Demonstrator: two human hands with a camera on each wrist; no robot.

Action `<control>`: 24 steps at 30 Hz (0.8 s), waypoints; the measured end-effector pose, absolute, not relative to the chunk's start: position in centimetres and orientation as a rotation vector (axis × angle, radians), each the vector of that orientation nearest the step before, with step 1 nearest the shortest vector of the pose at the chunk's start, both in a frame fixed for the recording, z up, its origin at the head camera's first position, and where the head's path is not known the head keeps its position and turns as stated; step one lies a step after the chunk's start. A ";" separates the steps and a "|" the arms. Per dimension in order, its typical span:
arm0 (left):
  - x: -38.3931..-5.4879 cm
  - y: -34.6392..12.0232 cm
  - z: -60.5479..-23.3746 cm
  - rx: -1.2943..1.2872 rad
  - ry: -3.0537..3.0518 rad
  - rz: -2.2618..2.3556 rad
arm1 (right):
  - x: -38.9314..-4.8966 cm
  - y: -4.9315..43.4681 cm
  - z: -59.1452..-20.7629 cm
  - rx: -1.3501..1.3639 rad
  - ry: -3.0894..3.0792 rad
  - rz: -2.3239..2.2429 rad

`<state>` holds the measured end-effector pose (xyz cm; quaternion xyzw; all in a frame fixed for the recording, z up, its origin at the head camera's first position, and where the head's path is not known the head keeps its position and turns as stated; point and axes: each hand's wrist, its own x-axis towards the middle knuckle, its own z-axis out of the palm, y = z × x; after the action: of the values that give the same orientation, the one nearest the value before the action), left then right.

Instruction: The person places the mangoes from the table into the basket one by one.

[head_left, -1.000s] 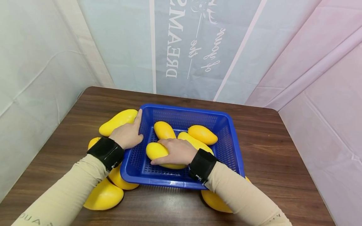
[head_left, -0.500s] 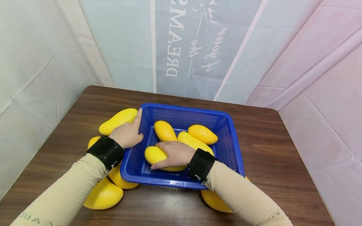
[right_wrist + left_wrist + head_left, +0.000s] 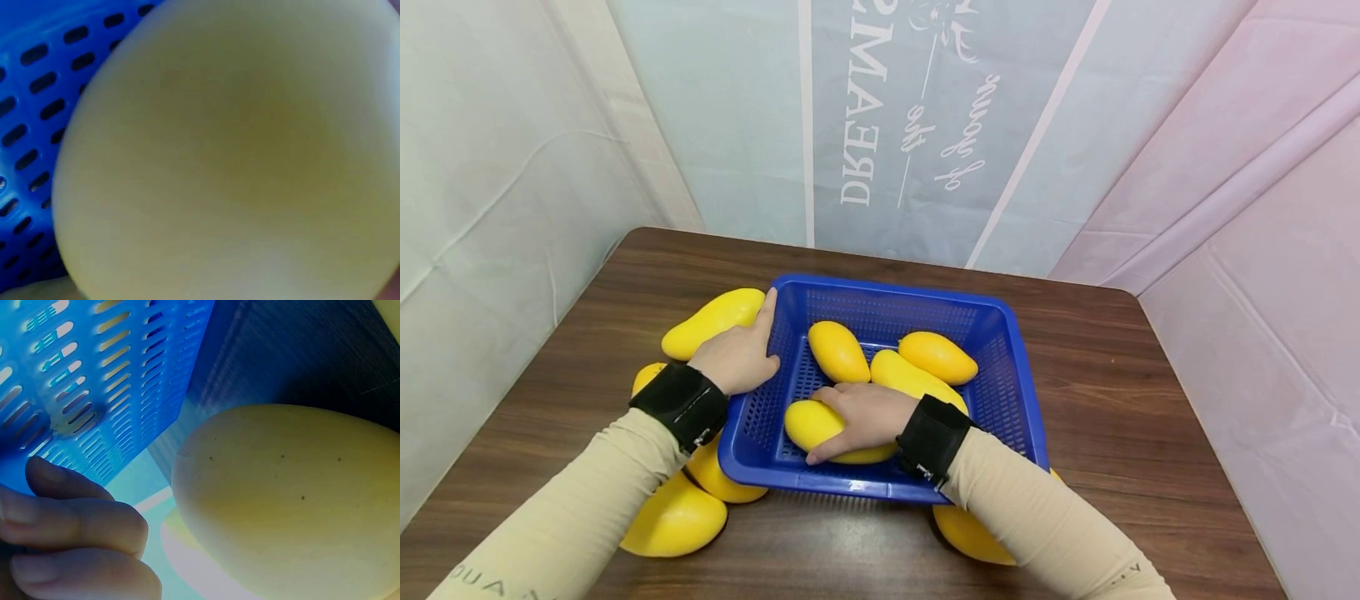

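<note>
In the head view my right hand (image 3: pixel 868 415) grips a yellow mango (image 3: pixel 811 427) low in the near left of a blue plastic basket (image 3: pixel 880 483). That mango (image 3: pixel 225 150) fills most of the right wrist view. My left hand (image 3: pixel 736 357) holds the basket's left rim, thumb on the inner side, index finger stretched along the edge. Curled fingers (image 3: pixel 81 519) show outside the slotted wall in the left wrist view. Also in the basket are an orange-yellow mango (image 3: pixel 838 352), a longer yellow mango (image 3: pixel 910 375) and another mango (image 3: pixel 938 357) at the right.
Left of the basket a long yellow mango (image 3: pixel 711 323) lies on the brown wooden table (image 3: pixel 1105 375). More mangoes (image 3: pixel 677 518) sit near my left forearm, and one (image 3: pixel 973 533) is partly under my right forearm. A printed cloth (image 3: pixel 917 125) hangs behind.
My right hand has moved the mango slightly down the view, toward the basket's near wall, uncovering more of the mango behind it. My left hand stays on the rim.
</note>
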<state>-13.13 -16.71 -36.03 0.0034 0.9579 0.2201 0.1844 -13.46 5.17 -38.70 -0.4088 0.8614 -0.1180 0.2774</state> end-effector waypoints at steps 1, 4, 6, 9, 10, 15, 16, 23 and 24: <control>-13.1 -16.7 -36.0 0.010 2.701 0.620 | -13.5 5.2 -38.8 -1.098 2.313 -0.314; -13.1 -16.7 -36.1 0.012 2.704 0.619 | -13.5 5.2 -38.8 -1.100 2.307 -0.306; -13.1 -16.7 -36.1 0.013 2.706 0.620 | -13.5 5.2 -38.8 -1.101 2.297 -0.301; -13.1 -16.7 -36.0 0.012 2.706 0.619 | -13.4 5.2 -38.7 -1.099 2.281 -0.297; -13.0 -16.7 -36.0 0.011 2.705 0.618 | -13.4 5.2 -38.7 -1.097 2.277 -0.295; -13.0 -16.7 -36.0 0.010 2.706 0.616 | -13.4 5.2 -38.6 -1.103 2.271 -0.283; -13.0 -16.7 -36.0 0.011 2.707 0.615 | -13.4 5.2 -38.6 -1.106 2.271 -0.278; -13.1 -16.7 -36.0 0.009 2.701 0.621 | -13.4 5.3 -38.6 -1.115 2.266 -0.270; -13.1 -16.7 -36.0 0.010 2.700 0.623 | -13.4 5.3 -38.6 -1.114 2.264 -0.271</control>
<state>-13.08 -16.70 -36.04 0.0036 0.9578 0.2208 0.1842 -13.38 5.28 -38.64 -0.4192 0.8518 -0.1019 0.2971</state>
